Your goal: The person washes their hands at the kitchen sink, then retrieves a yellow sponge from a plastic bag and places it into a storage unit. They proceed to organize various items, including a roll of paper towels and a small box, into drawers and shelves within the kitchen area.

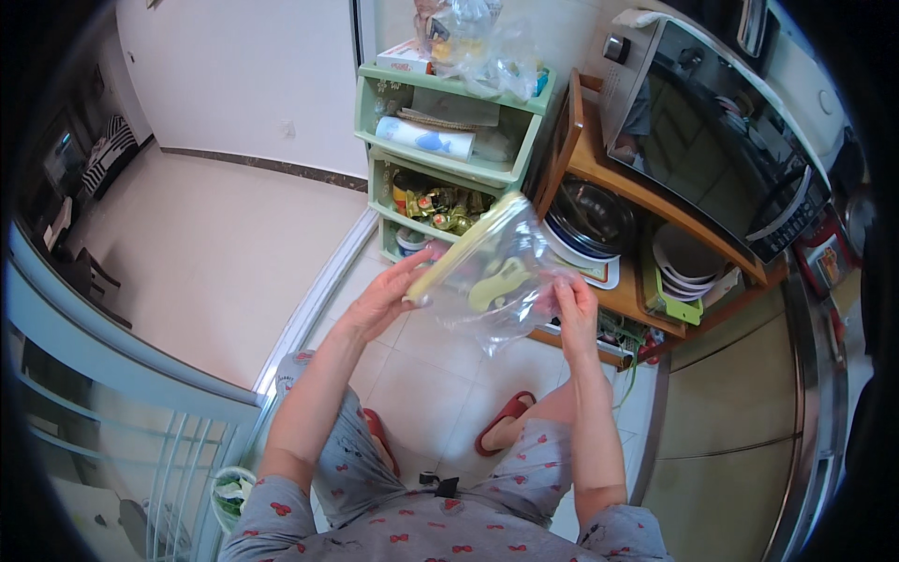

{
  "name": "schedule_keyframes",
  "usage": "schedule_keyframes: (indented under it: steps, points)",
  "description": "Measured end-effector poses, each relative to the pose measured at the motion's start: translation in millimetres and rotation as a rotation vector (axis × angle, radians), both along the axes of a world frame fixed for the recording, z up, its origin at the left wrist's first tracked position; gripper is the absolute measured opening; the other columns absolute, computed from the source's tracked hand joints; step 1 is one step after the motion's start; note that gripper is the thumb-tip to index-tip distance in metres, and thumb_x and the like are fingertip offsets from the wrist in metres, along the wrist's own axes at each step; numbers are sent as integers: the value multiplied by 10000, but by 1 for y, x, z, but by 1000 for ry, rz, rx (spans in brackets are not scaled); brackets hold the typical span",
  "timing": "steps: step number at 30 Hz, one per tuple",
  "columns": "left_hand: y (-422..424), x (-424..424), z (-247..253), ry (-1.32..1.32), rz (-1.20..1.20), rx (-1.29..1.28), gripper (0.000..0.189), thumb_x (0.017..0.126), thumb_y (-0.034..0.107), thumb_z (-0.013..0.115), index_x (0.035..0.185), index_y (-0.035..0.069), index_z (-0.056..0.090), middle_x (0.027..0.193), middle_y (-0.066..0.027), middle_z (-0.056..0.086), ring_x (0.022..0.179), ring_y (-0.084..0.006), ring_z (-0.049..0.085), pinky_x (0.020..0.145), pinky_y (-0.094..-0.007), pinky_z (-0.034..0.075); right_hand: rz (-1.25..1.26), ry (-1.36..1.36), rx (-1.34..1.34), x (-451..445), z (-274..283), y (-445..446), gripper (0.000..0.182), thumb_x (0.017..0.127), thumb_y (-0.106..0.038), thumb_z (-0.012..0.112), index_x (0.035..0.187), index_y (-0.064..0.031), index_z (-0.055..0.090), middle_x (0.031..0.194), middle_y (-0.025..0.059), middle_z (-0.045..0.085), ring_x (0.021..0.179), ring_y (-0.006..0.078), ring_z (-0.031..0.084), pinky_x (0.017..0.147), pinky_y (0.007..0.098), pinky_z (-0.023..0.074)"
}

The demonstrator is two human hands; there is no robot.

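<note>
A clear plastic zip bag (pixel 497 282) with a yellow-green top strip and a printed pattern is stretched between my hands. My left hand (pixel 385 293) pinches one end of the strip. On the opposite side, my right hand (pixel 577 309) grips the clear film between thumb and fingers. The bag looks flat and see-through, with nothing visible inside. Behind it stands a green plastic drawer unit (pixel 456 172). Its top drawer holds a roll with a blue fish print (pixel 425 138); several shiny wrapped packets (pixel 449 207) fill the drawer below.
Plastic bags (pixel 470 49) and a box (pixel 405 57) top the drawer unit. To the right, a wooden rack (pixel 583 147) carries a microwave (pixel 709 140) above stacked dishes (pixel 593 214). A sliding-door track (pixel 316 309) crosses the floor at left. A basket (pixel 226 509) sits low left.
</note>
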State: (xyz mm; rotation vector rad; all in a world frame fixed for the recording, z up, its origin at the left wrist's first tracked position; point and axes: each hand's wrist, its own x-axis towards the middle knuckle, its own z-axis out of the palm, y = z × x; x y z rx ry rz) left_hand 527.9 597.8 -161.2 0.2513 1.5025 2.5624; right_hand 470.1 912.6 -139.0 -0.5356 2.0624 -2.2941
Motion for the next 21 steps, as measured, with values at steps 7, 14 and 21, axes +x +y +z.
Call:
schedule_keyframes:
  steps: [7,14,21]
  points:
    - [26,-19,31,-8,-149,-388,633,859,258,743,1392,32,487,1120,-71,638,985,-137,614,864,-285,493,241,-64,192,-18,27,-19,220,1020,-175,499,1056,-50,677,781,8,664,644,46,568,585,192,441]
    - [-6,-49,6,52,9,-67,315,880,133,719,1151,54,581,856,-4,620,716,-91,573,660,-261,488,341,-367,-65,-47,11,-42,631,942,-354,637,1459,-88,391,1287,85,621,1114,120,594,714,209,504]
    - [-50,-44,11,29,208,3,298,897,107,690,1155,35,559,902,-27,621,714,-98,582,640,-255,507,509,-512,27,-60,-8,-87,464,955,-216,626,1371,-70,481,1146,67,668,916,127,633,721,228,530]
